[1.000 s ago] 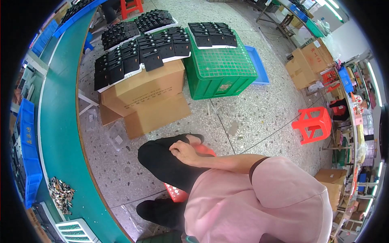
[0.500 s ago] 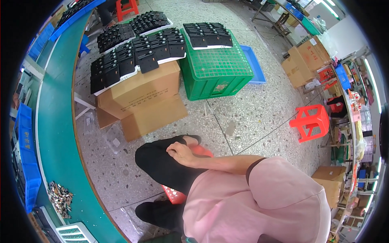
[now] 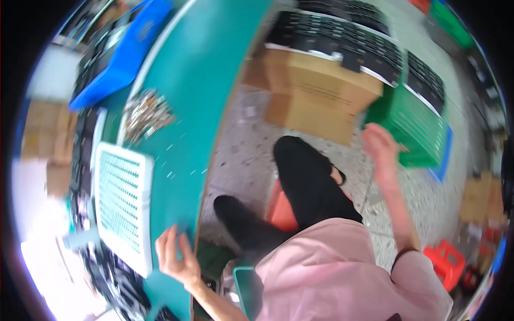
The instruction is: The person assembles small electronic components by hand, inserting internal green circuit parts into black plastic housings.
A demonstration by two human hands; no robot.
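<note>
My left hand [image 3: 174, 258] rests with fingers spread on the edge of the green table [image 3: 187, 107], just right of a white slotted tray [image 3: 122, 206]. It holds nothing. My right hand [image 3: 381, 147] is stretched out over the floor, empty and open, in front of the green crate [image 3: 415, 125]. The picture is blurred by motion. My black trouser legs [image 3: 300, 192] and pink shirt [image 3: 342, 267] fill the lower middle.
A heap of small metal parts [image 3: 145, 111] lies on the table above the tray. Blue bins [image 3: 120, 59] stand at the table's far side. Cardboard boxes [image 3: 316, 91] topped with black trays [image 3: 342, 40] stand on the speckled floor. A red stool [image 3: 444, 262] is at the lower right.
The view has swung left toward the table. My right hand has left my knee and reached outward; my left hand has come into view on the table edge.
</note>
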